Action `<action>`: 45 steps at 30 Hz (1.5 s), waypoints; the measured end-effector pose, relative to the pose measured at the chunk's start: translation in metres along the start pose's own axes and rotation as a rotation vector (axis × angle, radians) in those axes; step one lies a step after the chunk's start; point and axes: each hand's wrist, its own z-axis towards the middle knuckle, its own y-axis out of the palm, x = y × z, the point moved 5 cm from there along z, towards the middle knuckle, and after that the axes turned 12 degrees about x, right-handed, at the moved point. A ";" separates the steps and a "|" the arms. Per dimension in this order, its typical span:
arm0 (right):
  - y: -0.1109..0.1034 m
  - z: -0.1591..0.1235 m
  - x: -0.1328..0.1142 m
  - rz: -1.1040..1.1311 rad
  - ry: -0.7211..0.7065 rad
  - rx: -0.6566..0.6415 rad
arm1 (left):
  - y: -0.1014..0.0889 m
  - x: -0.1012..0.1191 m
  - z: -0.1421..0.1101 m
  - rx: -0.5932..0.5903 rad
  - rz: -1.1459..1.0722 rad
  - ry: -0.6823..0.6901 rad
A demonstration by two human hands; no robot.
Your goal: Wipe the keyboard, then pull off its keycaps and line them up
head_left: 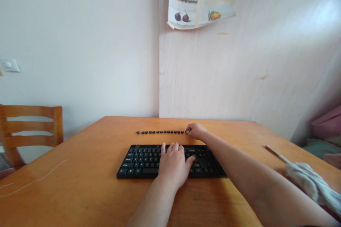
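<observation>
A black computer keyboard (149,163) lies flat on the wooden table, its long side facing me. My left hand (172,163) rests on the middle of it, palm down, with the fingers spread. Behind the keyboard several small black keycaps (161,132) are lined up in a straight row. My right hand (195,131) reaches over the keyboard's right part to the right end of this row. Its fingertips are pinched on a small black keycap (187,132), which they partly hide. My right forearm covers the keyboard's right end.
The wooden table (87,170) ends against the wall at the back. On the right lie a thin stick (277,153) and a crumpled grey cloth (303,179). A wooden chair (32,126) stands at the left. Fruit paintings (198,5) hang on the wall.
</observation>
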 end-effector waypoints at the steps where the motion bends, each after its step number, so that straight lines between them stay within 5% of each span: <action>1: 0.000 -0.001 0.000 0.001 0.001 0.001 | 0.000 0.000 0.000 -0.005 0.001 -0.001; 9: -0.013 -0.002 -0.002 0.060 -0.004 0.063 | -0.001 0.000 0.000 -0.009 0.008 0.000; 18: -0.061 -0.021 -0.004 0.238 0.056 0.230 | -0.002 0.001 -0.001 0.016 -0.001 0.009; 23: -0.079 -0.050 -0.008 0.540 0.192 0.202 | -0.002 0.001 -0.001 0.031 -0.002 0.012; 30: -0.088 -0.083 -0.005 0.670 0.265 0.065 | -0.004 0.002 0.000 0.028 -0.004 0.021; 45: -0.078 -0.105 0.004 0.301 0.090 0.262 | -0.002 0.001 0.001 -0.017 0.007 0.014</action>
